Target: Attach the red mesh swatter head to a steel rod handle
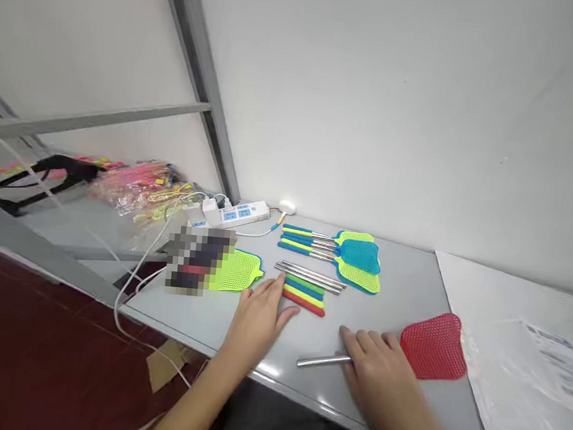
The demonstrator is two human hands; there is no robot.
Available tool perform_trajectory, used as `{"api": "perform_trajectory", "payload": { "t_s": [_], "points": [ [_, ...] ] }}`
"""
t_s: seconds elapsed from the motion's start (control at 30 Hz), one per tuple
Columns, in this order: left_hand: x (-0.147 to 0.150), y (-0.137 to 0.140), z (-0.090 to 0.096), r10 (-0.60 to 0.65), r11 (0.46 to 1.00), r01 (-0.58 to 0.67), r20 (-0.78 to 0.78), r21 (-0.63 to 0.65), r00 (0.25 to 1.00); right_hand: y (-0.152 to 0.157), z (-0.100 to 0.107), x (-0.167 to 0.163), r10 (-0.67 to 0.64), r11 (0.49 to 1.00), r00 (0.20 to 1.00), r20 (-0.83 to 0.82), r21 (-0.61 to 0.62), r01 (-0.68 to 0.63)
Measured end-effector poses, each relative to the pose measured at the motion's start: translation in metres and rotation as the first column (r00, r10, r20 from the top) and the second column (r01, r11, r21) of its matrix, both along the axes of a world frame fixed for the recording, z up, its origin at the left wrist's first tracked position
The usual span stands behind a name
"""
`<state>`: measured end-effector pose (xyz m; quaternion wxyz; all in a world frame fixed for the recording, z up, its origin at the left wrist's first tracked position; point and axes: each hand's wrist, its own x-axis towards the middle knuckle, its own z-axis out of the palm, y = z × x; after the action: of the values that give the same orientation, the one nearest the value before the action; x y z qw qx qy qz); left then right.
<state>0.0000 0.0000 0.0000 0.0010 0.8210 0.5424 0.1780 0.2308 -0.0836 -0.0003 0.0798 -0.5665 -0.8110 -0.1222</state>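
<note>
Against a white wall, both hands [257, 319] [377, 377] lie open on the grey table [411, 286] beside fly swatters [353, 254].

Grey, smooth tabletop [411, 286], set against a white wall. Lying on it: a red mesh swatter head [434, 345] with a bare metal rod [322, 361] near the front edge; a row of short green, blue, yellow and red plastic grips [304, 294]; a bundle of loose steel rods [310, 276] just behind; three assembled swatters [348, 252], yellow and blue; a yellow-green mesh head [239, 272]; a white power strip [234, 214]; a clear plastic sheet [530, 350] at right.
</note>
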Motion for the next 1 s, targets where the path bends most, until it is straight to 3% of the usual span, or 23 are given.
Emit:
{"api": "perform_trajectory", "payload": {
  "t_s": [0.63, 0.83, 0.93, 1.0],
  "points": [
    [-0.002, 0.002, 0.002, -0.078, 0.994, 0.083, 0.067, -0.068, 0.995, 0.006, 0.003, -0.017, -0.086, 0.98, 0.993, -0.086, -0.187, 0.069],
    [-0.003, 0.002, 0.005, -0.106, 0.994, 0.107, 0.067, -0.019, 0.992, 0.003, 0.003, -0.016, -0.083, 0.99, 0.992, -0.092, -0.125, 0.071],
    [-0.001, -0.008, 0.012, -0.134, 0.987, 0.127, 0.062, 0.097, 0.989, 0.001, 0.003, -0.017, -0.079, 0.996, 0.994, -0.069, -0.04, 0.077],
    [0.008, -0.024, 0.018, -0.227, 0.955, 0.213, 0.046, 0.206, 0.973, 0.0, 0.003, -0.018, -0.073, 0.997, 0.996, -0.049, 0.037, 0.075]
  ]
}}
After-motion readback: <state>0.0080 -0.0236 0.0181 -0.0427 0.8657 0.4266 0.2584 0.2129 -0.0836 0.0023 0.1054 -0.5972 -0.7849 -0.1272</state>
